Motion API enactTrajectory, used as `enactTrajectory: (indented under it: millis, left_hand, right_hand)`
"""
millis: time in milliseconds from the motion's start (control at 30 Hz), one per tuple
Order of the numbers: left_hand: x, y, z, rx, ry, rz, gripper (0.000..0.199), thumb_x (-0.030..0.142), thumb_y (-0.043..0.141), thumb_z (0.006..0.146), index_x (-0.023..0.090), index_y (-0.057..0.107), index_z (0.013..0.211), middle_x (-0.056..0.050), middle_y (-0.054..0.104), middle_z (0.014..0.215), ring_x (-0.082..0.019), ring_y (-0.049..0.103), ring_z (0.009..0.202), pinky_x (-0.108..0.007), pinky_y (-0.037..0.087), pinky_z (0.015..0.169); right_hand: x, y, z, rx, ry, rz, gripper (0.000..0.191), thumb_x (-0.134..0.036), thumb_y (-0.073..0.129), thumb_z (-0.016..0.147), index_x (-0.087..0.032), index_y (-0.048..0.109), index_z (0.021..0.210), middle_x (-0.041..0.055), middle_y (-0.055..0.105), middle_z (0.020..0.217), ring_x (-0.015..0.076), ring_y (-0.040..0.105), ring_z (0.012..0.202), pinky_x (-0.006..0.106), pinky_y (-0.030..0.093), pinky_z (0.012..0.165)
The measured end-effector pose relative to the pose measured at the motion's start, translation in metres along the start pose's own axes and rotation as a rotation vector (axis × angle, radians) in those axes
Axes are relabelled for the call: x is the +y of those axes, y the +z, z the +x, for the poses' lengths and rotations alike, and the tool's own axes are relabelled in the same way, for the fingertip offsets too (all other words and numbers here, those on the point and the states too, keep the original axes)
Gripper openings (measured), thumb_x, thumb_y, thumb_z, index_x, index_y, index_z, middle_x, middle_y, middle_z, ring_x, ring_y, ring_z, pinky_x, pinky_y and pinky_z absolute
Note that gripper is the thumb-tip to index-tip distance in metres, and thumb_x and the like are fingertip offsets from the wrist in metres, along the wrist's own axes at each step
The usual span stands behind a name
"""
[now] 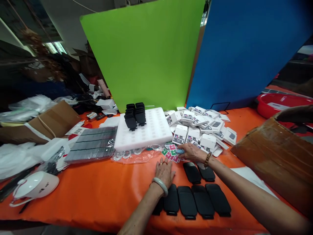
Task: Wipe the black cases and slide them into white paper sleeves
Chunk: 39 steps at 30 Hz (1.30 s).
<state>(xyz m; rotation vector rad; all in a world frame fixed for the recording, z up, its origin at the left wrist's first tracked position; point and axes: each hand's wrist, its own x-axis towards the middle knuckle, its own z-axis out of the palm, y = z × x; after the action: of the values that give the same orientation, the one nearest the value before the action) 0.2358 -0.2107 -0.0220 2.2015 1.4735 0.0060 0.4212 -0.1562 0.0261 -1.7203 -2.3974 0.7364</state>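
Observation:
My left hand point(165, 173), wearing a ring and a pale bangle, rests on the orange tabletop with its fingers spread and nothing in it. It lies just above a row of several flat black cases point(187, 201), partly covering the leftmost ones. My right hand point(192, 152), with a beaded bracelet, reaches over loose green and pink printed cards point(172, 151). Its fingers are stretched out and touch the cards. Something light blue shows at its fingertips; I cannot tell what. Below that hand lie two more black cases point(192, 173), one partly hidden by the wrist.
Small white printed boxes point(193, 133) are heaped behind my right hand. Stacked black pieces point(135, 116) stand on a white foam tray point(156, 130). Leftward are a bundle of grey sleeves point(91, 145) and a white teapot point(39, 184). A brown carton point(278, 156) bounds the right.

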Motion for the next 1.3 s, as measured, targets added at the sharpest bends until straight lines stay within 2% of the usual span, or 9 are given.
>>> enactTrajectory:
  millis: [167, 433, 600, 667, 767, 933, 1133, 1200, 1300]
  left_hand:
    - [-0.004, -0.003, -0.006, 0.029, -0.013, -0.057, 0.053, 0.028, 0.049, 0.085, 0.015, 0.047, 0.136, -0.014, 0.038, 0.148, -0.035, 0.028, 0.138, -0.052, 0.023, 0.113]
    - [-0.021, -0.009, -0.044, 0.073, -0.142, -0.235, 0.059, 0.023, 0.048, 0.084, 0.015, 0.04, 0.141, -0.014, 0.026, 0.153, -0.031, 0.021, 0.142, -0.048, 0.019, 0.116]
    - [-0.063, -0.044, -0.038, 0.338, -0.293, -0.049, 0.064, 0.024, 0.045, 0.088, 0.014, 0.024, 0.148, -0.01, 0.015, 0.157, -0.031, 0.008, 0.144, -0.049, 0.018, 0.116]
    - [-0.084, -0.06, -0.028, 0.41, -0.352, 0.05, 0.064, 0.024, 0.046, 0.088, 0.014, 0.024, 0.148, -0.01, 0.017, 0.157, -0.032, 0.008, 0.144, -0.051, 0.016, 0.115]
    - [-0.109, -0.075, -0.016, 0.363, -0.415, 0.089, 0.067, 0.023, 0.048, 0.086, 0.017, 0.024, 0.148, -0.008, 0.018, 0.156, -0.035, 0.011, 0.143, -0.056, 0.016, 0.113]
    - [-0.123, -0.072, -0.01, 0.353, -0.39, -0.011, 0.071, 0.022, 0.051, 0.081, 0.017, 0.026, 0.147, -0.007, 0.016, 0.157, -0.038, 0.01, 0.142, -0.06, 0.012, 0.112]
    - [-0.126, -0.074, -0.007, 0.445, -0.355, -0.373, 0.07, 0.013, 0.055, 0.075, 0.017, 0.037, 0.142, -0.008, 0.02, 0.156, -0.034, 0.001, 0.144, -0.057, -0.002, 0.113]
    - [-0.124, -0.077, -0.011, 0.472, -0.344, -0.524, 0.056, 0.021, 0.049, 0.082, 0.013, 0.042, 0.137, -0.012, 0.023, 0.155, -0.032, 0.006, 0.144, -0.052, 0.004, 0.115]
    - [-0.112, -0.078, -0.029, 0.46, -0.305, -0.792, 0.055, 0.042, 0.021, 0.095, 0.01, 0.041, 0.136, -0.02, 0.037, 0.146, -0.03, 0.037, 0.134, -0.047, 0.034, 0.107]
  right_hand:
    - [-0.035, -0.024, 0.041, 0.132, -0.057, 0.051, 0.011, -0.029, 0.062, 0.077, -0.018, 0.064, 0.08, 0.0025, 0.063, 0.07, 0.0163, 0.055, 0.067, 0.023, 0.029, 0.056]
    - [-0.138, -0.036, 0.166, 0.39, -0.141, 0.076, 0.029, -0.028, 0.061, 0.081, -0.021, 0.06, 0.108, 0.0056, 0.066, 0.102, 0.0189, 0.059, 0.088, 0.024, 0.038, 0.066]
    - [-0.166, -0.022, 0.21, 0.389, -0.166, 0.035, 0.023, -0.022, 0.061, 0.08, -0.02, 0.064, 0.103, 0.0083, 0.067, 0.103, 0.0219, 0.06, 0.093, 0.026, 0.038, 0.071]
    - [-0.167, -0.019, 0.214, 0.398, -0.169, 0.03, 0.017, -0.022, 0.056, 0.083, -0.021, 0.065, 0.097, 0.0075, 0.069, 0.098, 0.0217, 0.061, 0.09, 0.027, 0.038, 0.069]
    - [-0.163, -0.015, 0.211, 0.436, -0.168, 0.039, 0.016, -0.024, 0.051, 0.087, -0.021, 0.065, 0.093, 0.0067, 0.069, 0.095, 0.0212, 0.06, 0.087, 0.026, 0.036, 0.067]
    - [-0.162, -0.013, 0.2, 0.503, -0.176, 0.095, 0.017, -0.025, 0.05, 0.087, -0.02, 0.064, 0.094, 0.0064, 0.068, 0.097, 0.0197, 0.057, 0.085, 0.026, 0.035, 0.067]
    - [-0.187, -0.063, 0.174, 0.585, -0.283, 0.23, 0.016, -0.026, 0.048, 0.086, -0.017, 0.062, 0.089, 0.0033, 0.063, 0.084, 0.0151, 0.052, 0.075, 0.024, 0.034, 0.063]
    - [-0.187, -0.081, 0.153, 0.525, -0.336, 0.369, 0.01, -0.026, 0.055, 0.078, -0.016, 0.06, 0.078, 0.0, 0.058, 0.07, 0.0124, 0.047, 0.064, 0.023, 0.031, 0.058]
    - [-0.173, -0.083, 0.112, 0.312, -0.275, 0.693, 0.014, -0.027, 0.062, 0.067, -0.016, 0.054, 0.068, -0.0043, 0.048, 0.058, 0.0084, 0.039, 0.053, 0.022, 0.027, 0.052]
